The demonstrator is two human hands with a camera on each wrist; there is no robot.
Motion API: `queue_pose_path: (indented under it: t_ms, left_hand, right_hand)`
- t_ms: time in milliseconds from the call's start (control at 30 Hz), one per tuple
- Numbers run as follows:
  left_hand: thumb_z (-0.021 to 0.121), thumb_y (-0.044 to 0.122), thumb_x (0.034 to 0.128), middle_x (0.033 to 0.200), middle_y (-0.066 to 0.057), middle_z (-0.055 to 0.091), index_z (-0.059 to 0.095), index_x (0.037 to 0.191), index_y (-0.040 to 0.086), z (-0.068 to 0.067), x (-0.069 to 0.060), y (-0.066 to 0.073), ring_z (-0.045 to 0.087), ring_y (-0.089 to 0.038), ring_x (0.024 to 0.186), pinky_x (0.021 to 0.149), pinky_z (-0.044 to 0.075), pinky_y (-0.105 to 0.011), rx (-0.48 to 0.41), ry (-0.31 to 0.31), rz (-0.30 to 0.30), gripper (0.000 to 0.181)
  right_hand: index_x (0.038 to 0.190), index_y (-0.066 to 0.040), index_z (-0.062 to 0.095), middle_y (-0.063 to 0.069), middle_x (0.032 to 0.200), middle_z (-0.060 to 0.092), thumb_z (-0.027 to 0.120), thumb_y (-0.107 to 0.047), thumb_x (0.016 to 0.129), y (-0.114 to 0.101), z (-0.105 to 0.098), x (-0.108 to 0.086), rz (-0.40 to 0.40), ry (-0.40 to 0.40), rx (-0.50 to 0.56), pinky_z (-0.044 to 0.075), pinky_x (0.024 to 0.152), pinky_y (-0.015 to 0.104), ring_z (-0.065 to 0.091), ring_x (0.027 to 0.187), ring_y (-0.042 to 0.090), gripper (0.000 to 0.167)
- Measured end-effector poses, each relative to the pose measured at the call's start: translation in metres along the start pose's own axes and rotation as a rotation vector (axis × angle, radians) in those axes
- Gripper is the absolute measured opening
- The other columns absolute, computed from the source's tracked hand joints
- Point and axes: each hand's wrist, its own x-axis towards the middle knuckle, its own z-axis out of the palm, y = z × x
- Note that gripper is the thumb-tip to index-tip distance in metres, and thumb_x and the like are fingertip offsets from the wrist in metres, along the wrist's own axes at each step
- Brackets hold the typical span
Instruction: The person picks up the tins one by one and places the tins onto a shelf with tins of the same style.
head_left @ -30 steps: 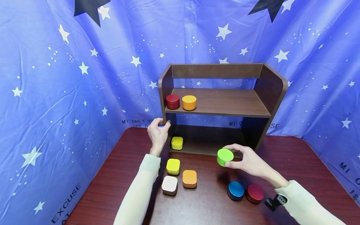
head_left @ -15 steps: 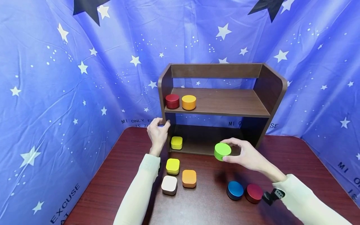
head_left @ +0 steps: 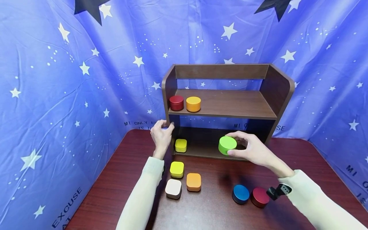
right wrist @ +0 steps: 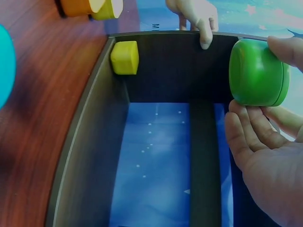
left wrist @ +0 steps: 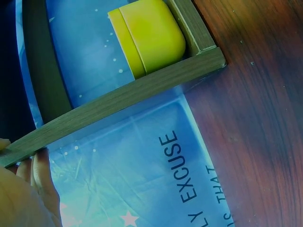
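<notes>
A round green tin [head_left: 227,145] is pinched between the thumb and fingers of my right hand [head_left: 254,150], held in the air before the lower level of a brown two-level shelf [head_left: 224,103]. My left hand [head_left: 162,135] grips the shelf's left side panel, thumb inside and fingers outside; in the left wrist view the fingers [left wrist: 41,175] lie against that panel's outer face. On the upper board stand a round red tin [head_left: 176,103] and a round orange-yellow tin [head_left: 193,104]. One square yellow tin [head_left: 180,145] sits at the left end of the lower level.
On the dark red table [head_left: 115,179], before the shelf, are a second square yellow tin [head_left: 176,169], a square orange tin [head_left: 194,182] and a square white-topped tin [head_left: 173,188]. Nearer the right arm lie a round blue tin [head_left: 240,194] and another round red tin [head_left: 260,197]. A starry blue curtain [head_left: 115,64] surrounds the table.
My right hand has lifted the green tin upward and slightly left, from near the lower board's front edge to in front of the lower opening. The left hand keeps its place on the panel.
</notes>
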Motion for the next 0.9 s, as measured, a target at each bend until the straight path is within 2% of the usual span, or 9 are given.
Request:
queue_pose_path:
  t_ms: [400,733,900]
  left_hand:
    - [0.084,0.020,0.0824,0.082,-0.020,0.076,0.077,0.082,0.002,0.000,-0.001,0.000,0.074,-0.046,0.080,0.075,0.053,-0.055,-0.029,0.008,0.008,0.020]
    - [0.084,0.021,0.0833,0.083,-0.018,0.077,0.078,0.083,0.002,-0.001,0.000,0.000,0.074,-0.040,0.078,0.075,0.053,-0.054,-0.007,0.012,0.015,0.020]
    - [0.083,0.022,0.0833,0.084,-0.019,0.076,0.078,0.084,0.002,-0.001,-0.001,0.001,0.073,-0.041,0.079,0.076,0.053,-0.055,-0.001,0.003,0.007,0.021]
  right_hand:
    - [0.139,-0.012,0.070,0.007,0.111,0.078,0.087,-0.016,0.092,-0.019,-0.019,0.018,0.011,0.019,-0.034,0.054,0.088,0.016,0.072,0.096,0.006,0.050]
    - [0.141,-0.008,0.069,0.012,0.118,0.077,0.085,-0.016,0.094,-0.033,-0.031,0.040,0.017,0.037,-0.050,0.054,0.087,0.013,0.072,0.100,0.003,0.050]
    - [0.142,-0.010,0.068,0.011,0.120,0.076,0.084,-0.020,0.095,-0.040,-0.036,0.050,0.026,0.028,-0.069,0.053,0.087,0.013,0.071,0.102,0.006,0.051]
